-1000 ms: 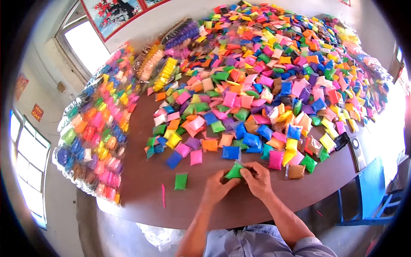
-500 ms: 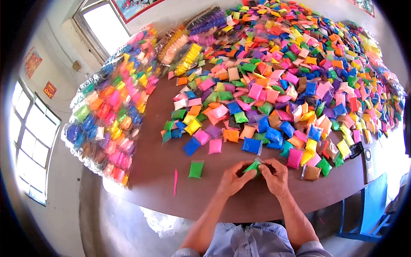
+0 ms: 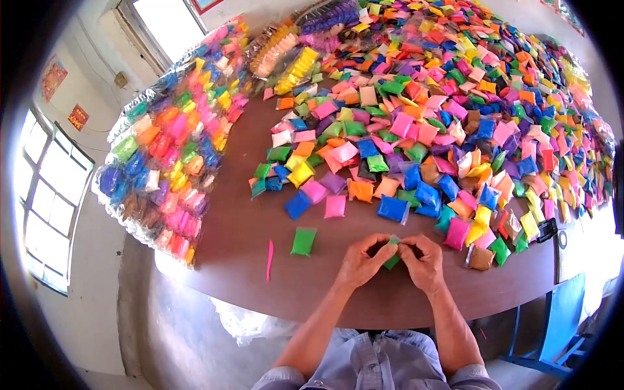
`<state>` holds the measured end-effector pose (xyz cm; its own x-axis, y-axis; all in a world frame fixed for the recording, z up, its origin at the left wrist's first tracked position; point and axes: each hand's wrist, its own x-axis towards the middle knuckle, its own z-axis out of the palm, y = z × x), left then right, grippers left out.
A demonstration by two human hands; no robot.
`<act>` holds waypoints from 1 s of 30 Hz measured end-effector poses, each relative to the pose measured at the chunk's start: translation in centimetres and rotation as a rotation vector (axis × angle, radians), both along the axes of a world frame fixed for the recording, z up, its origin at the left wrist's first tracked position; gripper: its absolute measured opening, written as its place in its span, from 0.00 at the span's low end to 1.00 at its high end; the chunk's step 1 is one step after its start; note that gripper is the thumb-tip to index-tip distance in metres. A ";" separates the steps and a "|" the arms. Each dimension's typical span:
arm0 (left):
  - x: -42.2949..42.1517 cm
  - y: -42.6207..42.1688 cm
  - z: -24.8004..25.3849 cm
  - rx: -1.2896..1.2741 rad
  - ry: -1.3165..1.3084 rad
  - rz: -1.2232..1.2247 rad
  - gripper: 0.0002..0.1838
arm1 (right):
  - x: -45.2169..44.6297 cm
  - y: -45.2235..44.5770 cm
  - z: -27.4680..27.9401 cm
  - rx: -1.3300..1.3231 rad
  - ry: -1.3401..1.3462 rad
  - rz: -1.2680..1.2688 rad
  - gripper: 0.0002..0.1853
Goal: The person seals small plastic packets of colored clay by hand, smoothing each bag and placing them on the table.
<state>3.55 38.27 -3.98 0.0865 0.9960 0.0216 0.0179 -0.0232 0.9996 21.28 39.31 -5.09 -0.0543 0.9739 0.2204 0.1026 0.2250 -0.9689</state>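
Between my two hands is a small green packet (image 3: 392,261), in clear plastic, held just above the table's near side. My left hand (image 3: 361,261) pinches its left side and my right hand (image 3: 422,260) pinches its right side, thumbs close together near its top. The fingers cover much of the packet. To the left, a second green packet (image 3: 303,241) lies flat on the brown table (image 3: 244,221). Farther left is a thin pink plastic strip or tool (image 3: 270,260).
A large heap of colourful packets (image 3: 416,136) covers the table's middle and right. Big clear bags of packets (image 3: 172,156) line the left side, and a bag of yellow ones (image 3: 297,70) lies at the back. A blue chair (image 3: 560,312) stands at the right.
The view has shifted slightly. Both hands still grip the green packet, which has turned and is now more covered by the fingers. The second green packet and pink strip lie as before.
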 end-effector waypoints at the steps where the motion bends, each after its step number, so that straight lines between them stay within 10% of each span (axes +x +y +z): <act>1: -0.1 0.1 -0.3 0.024 0.045 0.007 0.12 | 0.0 0.0 -0.3 -0.006 -0.017 0.015 0.05; 30: -0.3 0.4 -1.3 0.047 0.093 0.032 0.07 | -0.5 0.0 -0.1 0.002 -0.035 0.008 0.05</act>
<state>3.21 38.71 -5.30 0.0581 0.9964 0.0622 0.1122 -0.0684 0.9913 20.82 39.29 -5.23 -0.0698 0.9729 0.2203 0.1346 0.2280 -0.9643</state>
